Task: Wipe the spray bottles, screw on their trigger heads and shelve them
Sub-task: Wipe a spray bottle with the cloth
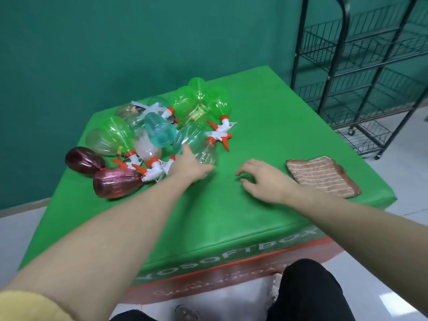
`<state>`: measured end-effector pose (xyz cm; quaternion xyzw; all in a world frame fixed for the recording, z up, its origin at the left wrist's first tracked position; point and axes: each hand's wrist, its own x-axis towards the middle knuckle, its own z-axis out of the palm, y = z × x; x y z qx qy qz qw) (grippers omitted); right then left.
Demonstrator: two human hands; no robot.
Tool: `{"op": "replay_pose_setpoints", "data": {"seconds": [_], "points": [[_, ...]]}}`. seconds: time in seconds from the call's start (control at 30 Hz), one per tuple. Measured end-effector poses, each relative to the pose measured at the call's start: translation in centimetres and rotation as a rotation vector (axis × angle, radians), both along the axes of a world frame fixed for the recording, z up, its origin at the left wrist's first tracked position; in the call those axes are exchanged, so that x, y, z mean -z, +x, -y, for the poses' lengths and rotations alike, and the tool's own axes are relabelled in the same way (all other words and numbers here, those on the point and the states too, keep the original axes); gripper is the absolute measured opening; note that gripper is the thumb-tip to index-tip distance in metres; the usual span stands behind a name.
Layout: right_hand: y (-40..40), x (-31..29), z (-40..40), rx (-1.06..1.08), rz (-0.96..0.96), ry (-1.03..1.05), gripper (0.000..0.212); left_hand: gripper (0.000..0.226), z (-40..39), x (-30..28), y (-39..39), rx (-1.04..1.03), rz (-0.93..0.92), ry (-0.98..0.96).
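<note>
Two hands [192, 164], one cloth [323, 176].

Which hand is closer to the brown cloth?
Right. The right hand hovers over the table just left of the cloth, not touching it. The left hand is farther away, reaching the bottles.

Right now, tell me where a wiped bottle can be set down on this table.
Bare green table cover lies between the hands and its near edge, and behind the folded brown striped cloth. The far left is crowded with heaped plastic spray bottles.
</note>
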<state>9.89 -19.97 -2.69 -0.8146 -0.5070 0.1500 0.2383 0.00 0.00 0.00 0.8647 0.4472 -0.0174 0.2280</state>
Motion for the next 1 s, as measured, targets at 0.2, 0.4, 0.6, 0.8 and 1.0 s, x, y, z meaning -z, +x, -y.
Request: {"op": "replay_pose_setpoints", "data": {"seconds": [0.2,0.4,0.6,0.8,1.0], "points": [[-0.8,-0.2,1.1,0.021,0.010,-0.026,0.031,0.091,1.2,-0.4,-2.9,0.097,0.026,0.007],[-2.1,-0.7,2.9,0.031,0.064,-0.054,0.031,0.093,3.9,-1.0,-6.5,0.220,-0.074,0.120],[-1.4,-0.3,5.4,0.232,0.322,-0.141,0.035,0.092,5.6,-1.3,-6.8,0.263,-0.173,0.266],[-0.3,0.0,7.4,0.367,0.389,-0.243,0.050,0.104,5.7,-1.4,-5.4,0.241,-0.205,0.322],[0.6,0.4,7.9,0.513,0.214,-0.253,0.060,0.105,5.6,-1.2,-4.7,0.303,-0.248,0.372]]}}
